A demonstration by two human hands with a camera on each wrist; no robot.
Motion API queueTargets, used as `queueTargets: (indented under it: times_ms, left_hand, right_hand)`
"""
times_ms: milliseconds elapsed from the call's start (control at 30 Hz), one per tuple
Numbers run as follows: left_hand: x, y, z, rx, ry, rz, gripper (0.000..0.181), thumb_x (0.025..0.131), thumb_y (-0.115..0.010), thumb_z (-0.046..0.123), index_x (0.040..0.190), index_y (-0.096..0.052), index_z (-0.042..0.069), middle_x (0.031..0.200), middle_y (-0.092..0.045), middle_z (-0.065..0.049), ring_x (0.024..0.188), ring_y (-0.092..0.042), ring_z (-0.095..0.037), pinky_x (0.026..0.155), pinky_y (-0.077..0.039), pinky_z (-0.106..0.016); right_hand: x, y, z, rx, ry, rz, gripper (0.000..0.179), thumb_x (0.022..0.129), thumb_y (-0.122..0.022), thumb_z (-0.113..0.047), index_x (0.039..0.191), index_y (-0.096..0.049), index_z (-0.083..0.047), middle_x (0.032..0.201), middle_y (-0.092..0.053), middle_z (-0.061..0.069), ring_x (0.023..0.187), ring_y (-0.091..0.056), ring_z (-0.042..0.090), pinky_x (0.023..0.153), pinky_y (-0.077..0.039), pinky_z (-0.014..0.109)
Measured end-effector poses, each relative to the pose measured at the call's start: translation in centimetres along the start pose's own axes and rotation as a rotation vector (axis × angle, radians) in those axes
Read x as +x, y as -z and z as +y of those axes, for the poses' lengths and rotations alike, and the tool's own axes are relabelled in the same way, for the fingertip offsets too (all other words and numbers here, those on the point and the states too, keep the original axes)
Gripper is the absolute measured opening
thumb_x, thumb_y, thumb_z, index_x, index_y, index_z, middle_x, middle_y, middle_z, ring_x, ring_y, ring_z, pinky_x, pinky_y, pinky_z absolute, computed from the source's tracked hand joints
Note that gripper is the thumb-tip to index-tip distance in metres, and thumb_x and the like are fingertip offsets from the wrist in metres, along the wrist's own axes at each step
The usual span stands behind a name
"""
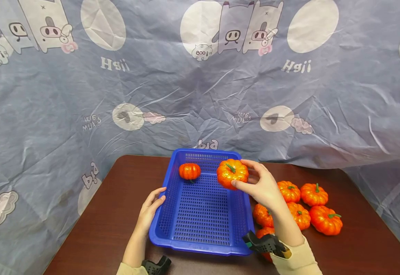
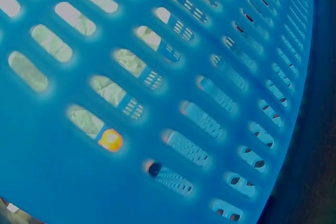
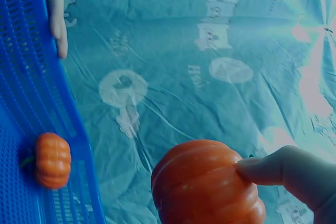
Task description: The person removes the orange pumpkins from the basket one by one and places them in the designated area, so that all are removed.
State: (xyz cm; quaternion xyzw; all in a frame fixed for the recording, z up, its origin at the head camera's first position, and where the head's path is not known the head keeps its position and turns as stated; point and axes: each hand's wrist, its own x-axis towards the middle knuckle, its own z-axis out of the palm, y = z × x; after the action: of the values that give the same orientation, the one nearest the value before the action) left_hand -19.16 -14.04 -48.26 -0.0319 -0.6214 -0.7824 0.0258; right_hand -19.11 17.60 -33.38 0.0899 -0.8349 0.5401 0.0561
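Observation:
In the head view a blue plastic basket (image 1: 200, 250) with slotted walls stands on the table. One small orange pumpkin (image 1: 189, 171) lies inside it, at the far left corner. My right hand (image 1: 265, 185) pinches another pumpkin (image 1: 232, 173) between thumb and fingers, above the basket's right side; its green stem faces up toward the head camera. On the basket's left rim rest the fingertips of my left hand (image 1: 148, 212), fingers fairly straight. The left wrist view is filled by the basket's slotted wall (image 2: 157, 103). In the right wrist view my thumb (image 3: 273, 169) presses the held pumpkin (image 3: 205, 182).
Several more pumpkins (image 1: 325, 219) lie grouped on the brown table (image 1: 96, 217) to the right of the basket, some partly hidden behind my right forearm. A grey-blue cloth (image 1: 200, 84) with cartoon prints hangs behind the table.

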Motion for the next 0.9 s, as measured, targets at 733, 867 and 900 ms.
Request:
queueTargets:
  times_ms: [733, 867, 900]
  left_hand:
    - [0.1, 0.0, 0.0, 0.012, 0.016, 0.016, 0.038, 0.095, -0.051, 0.013, 0.131, -0.048, 0.001, 0.131, -0.047, -0.018, 0.1, -0.054, -0.026, 0.077, -0.05, -0.033]
    - [0.1, -0.1, 0.0, 0.007, 0.02, 0.017, 0.039, 0.095, -0.052, 0.013, 0.131, -0.047, 0.0, 0.131, -0.046, -0.019, 0.1, -0.054, -0.026, 0.077, -0.05, -0.033]
    - [0.1, -0.1, 0.0, 0.005, 0.021, 0.017, 0.039, 0.095, -0.052, 0.013, 0.131, -0.047, 0.0, 0.131, -0.046, -0.019, 0.1, -0.054, -0.027, 0.077, -0.05, -0.033]
  right_hand:
    - [-6.3, 7.4, 5.1, -0.096, -0.193, 0.119, 0.071, 0.083, -0.072, -0.026, 0.143, -0.036, -0.014, 0.139, -0.037, 0.014, 0.105, -0.051, 0.008, 0.075, -0.044, 0.011]
    - [-7.3, 8.5, 6.6, -0.111, -0.191, 0.118, 0.068, 0.085, -0.071, -0.024, 0.143, -0.036, -0.014, 0.133, -0.04, 0.005, 0.096, -0.047, -0.007, 0.074, -0.045, 0.013]
    - [-7.6, 8.8, 7.0, -0.117, -0.195, 0.119, 0.068, 0.085, -0.071, -0.024, 0.142, -0.037, -0.015, 0.131, -0.041, 0.001, 0.096, -0.047, -0.007, 0.073, -0.045, 0.013]
